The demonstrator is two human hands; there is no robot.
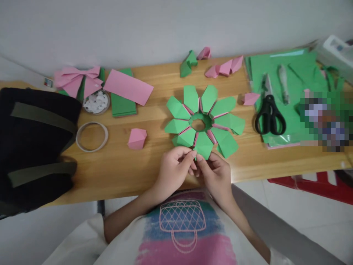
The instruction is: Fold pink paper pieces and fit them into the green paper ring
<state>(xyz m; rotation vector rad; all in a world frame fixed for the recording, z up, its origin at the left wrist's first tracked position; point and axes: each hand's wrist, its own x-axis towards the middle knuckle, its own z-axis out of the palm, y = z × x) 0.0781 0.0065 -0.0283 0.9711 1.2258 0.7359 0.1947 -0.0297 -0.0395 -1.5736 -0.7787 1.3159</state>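
Observation:
A ring of folded green paper petals with pink edges between them, the paper wreath (224, 105), lies on the wooden table (118, 162). My left hand (175, 167) pinches the near edge of its front petal from the left. From the right, my right hand (217, 173) grips the same petal, the thumbs close together. The fingertips beneath the petal are partly hidden. A folded pink piece (137, 138) sits alone left of the wreath, and another pink piece (250, 98) is on its right.
Black scissors (269, 114) rest on green sheets (292, 129) at the right. Behind are folded green (188, 64) and pink pieces (225, 68). Leftward are a tape roll (78, 138), a dish of white bits (96, 102), a pink bow (82, 78), pink paper (129, 87) and a black bag (33, 147).

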